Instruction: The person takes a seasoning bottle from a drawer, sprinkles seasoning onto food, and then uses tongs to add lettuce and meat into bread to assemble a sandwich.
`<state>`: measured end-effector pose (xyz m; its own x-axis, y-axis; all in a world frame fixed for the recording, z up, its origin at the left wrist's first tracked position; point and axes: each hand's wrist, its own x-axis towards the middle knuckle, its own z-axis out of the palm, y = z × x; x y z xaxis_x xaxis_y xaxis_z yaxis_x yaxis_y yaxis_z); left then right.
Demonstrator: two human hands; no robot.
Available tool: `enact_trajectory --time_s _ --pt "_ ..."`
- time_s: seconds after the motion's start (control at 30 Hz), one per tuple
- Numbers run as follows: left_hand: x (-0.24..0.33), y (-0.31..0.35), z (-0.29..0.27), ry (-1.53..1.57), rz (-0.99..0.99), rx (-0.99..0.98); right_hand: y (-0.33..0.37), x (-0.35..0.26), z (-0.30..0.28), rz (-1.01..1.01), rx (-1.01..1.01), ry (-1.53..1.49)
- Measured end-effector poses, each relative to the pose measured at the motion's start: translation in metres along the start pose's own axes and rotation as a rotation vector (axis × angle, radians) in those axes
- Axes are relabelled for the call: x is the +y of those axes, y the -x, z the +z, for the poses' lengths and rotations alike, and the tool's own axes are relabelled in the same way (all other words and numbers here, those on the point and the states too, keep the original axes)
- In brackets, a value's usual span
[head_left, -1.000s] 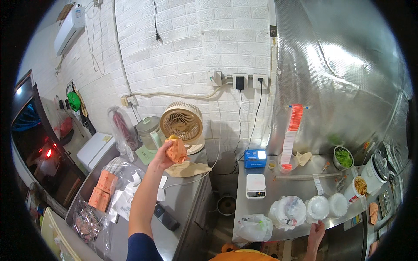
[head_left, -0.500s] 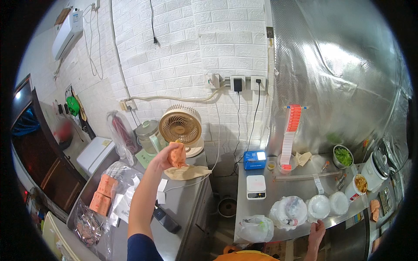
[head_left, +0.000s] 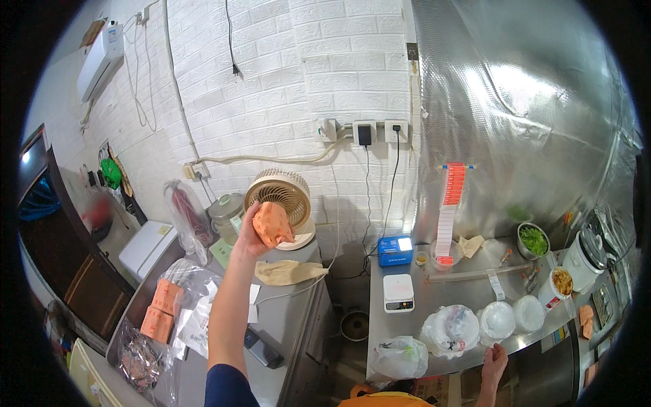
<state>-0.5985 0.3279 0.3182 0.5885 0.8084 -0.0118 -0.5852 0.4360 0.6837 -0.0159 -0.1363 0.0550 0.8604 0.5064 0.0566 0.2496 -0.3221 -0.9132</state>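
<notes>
Raised over the left counter, my left hand is closed around an orange tissue pack. The pack is up in front of a beige desk fan and hides part of its grille. Below it a tan cloth lies on the counter. More orange tissue packs lie to the left beside clear plastic and white bags. At the right counter's front edge is my right hand, fingers curled, close to a white bowl in a plastic bag. What those fingers hold, if anything, is hidden.
A gap with a round pot on the floor parts the two counters. On the right counter stand a white scale, a blue box, bagged bowls, a label strip and a bowl of greens. A black handheld device lies left.
My left hand has lifted the orange tissue pack away from the tan cloth and turned its broad side outward. The view has shifted slightly. My right hand stays at the counter edge.
</notes>
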Motion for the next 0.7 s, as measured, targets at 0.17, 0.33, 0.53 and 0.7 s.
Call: enact_trajectory --time_s 0.17,0.33,0.53,0.7 --pt "0.003 -0.004 0.006 0.015 0.077 0.078 -0.005 0.024 0.002 -0.032 0.052 -0.065" --pt "0.008 0.001 0.001 0.055 0.099 0.096 0.002 0.018 0.002 -0.044 0.062 -0.033" --pt "-0.013 -0.003 -0.028 0.147 0.151 0.055 0.009 -0.005 0.003 -0.086 0.031 -0.021" --pt "-0.02 0.001 -0.026 0.114 0.128 0.111 0.005 0.0 0.0 -0.084 0.037 -0.057"
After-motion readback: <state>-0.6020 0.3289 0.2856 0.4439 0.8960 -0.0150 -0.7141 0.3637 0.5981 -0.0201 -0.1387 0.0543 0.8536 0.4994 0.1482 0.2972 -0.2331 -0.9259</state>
